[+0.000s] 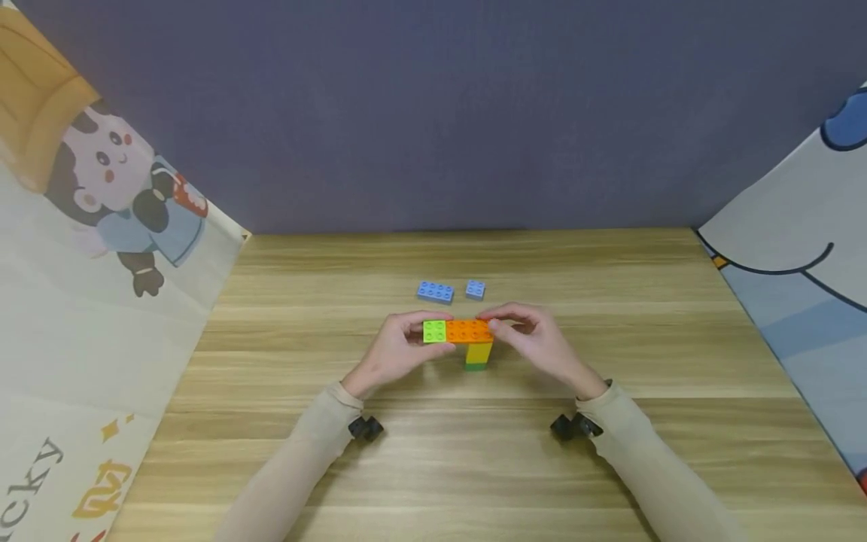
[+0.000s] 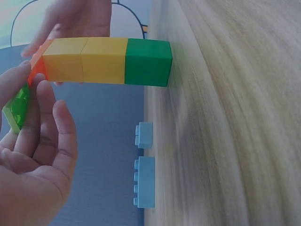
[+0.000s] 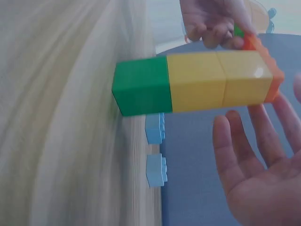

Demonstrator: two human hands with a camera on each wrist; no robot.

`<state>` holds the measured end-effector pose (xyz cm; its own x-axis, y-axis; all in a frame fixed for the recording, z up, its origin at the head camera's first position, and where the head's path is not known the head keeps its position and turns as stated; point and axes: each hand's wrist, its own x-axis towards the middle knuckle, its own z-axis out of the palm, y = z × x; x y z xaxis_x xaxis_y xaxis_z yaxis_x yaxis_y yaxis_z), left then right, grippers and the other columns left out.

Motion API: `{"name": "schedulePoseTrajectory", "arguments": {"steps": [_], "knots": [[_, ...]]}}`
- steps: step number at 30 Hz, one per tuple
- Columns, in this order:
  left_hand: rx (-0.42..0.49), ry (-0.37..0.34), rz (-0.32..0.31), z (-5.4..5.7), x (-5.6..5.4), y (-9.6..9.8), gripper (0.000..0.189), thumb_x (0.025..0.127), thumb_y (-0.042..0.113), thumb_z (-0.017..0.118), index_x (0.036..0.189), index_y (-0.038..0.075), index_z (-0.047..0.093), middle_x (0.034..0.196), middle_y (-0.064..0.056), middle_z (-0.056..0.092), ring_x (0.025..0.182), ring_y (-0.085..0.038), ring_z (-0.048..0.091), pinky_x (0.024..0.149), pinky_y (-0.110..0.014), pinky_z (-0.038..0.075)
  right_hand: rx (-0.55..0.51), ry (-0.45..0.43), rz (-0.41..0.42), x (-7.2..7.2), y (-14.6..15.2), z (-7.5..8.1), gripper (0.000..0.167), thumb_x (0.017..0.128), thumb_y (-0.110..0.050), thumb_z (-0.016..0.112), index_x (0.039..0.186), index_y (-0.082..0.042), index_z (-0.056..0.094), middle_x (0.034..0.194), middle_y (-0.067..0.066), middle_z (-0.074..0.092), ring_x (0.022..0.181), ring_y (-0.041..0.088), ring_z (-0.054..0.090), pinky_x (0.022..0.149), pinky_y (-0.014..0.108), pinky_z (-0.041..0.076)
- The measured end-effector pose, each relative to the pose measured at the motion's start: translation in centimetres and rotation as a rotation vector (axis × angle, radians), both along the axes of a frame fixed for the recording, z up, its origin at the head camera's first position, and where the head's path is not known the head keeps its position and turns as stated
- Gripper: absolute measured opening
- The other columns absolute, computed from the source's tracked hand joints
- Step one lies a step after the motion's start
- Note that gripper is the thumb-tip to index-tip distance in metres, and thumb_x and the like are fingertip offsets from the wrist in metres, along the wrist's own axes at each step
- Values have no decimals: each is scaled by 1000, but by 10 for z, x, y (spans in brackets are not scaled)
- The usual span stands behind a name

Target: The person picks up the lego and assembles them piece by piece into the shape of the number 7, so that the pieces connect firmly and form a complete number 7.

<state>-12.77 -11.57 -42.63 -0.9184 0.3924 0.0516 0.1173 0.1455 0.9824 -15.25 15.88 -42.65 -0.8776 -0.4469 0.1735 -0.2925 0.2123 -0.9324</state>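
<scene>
A tower of a dark green brick (image 2: 148, 62) with two yellow bricks (image 3: 197, 81) above it stands upright on the table. An orange brick (image 1: 469, 330) lies across its top and juts out to the left. At its left end sits a lime green brick (image 1: 434, 331), beyond the tower. My left hand (image 1: 400, 348) pinches the orange brick near the lime one, thumb on the near side and fingers on the far side. With thumb and index finger, my right hand (image 1: 535, 340) pinches the orange brick's right end; its other fingers spread loosely behind the tower.
Behind the tower, two blue bricks rest on the wooden table (image 1: 474, 467): a longer blue brick (image 1: 436, 292) and a small square blue brick (image 1: 476, 289). A dark blue panel (image 1: 433, 113) rises at the table's back edge, with printed panels at both sides.
</scene>
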Motion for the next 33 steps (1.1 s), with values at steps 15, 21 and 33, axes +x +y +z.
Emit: {"name": "schedulePoseTrajectory", "arguments": {"steps": [15, 21, 33], "knots": [[-6, -17, 30, -1, -4, 4, 46, 94, 11, 82, 137, 5, 70, 129, -16, 75, 102, -29, 77, 79, -26, 63, 290, -5, -131, -54, -12, -3, 36, 102, -38, 73, 130, -16, 76, 130, 4, 76, 111, 27, 72, 87, 46, 62], [-6, -18, 34, -1, -6, 6, 45, 95, 12, 82, 138, 6, 70, 128, -16, 76, 101, -33, 77, 77, -27, 63, 289, -6, -77, -74, -27, -9, 37, 102, -27, 74, 134, -8, 73, 135, 12, 74, 111, 31, 75, 89, 46, 64], [15, 1, 6, -1, -6, 4, 50, 96, 8, 79, 142, -4, 63, 133, -20, 73, 102, -25, 78, 82, -28, 64, 312, -15, 0, -92, -51, -26, 47, 100, -22, 77, 142, -2, 65, 142, 19, 68, 113, 34, 76, 93, 45, 64]]}}
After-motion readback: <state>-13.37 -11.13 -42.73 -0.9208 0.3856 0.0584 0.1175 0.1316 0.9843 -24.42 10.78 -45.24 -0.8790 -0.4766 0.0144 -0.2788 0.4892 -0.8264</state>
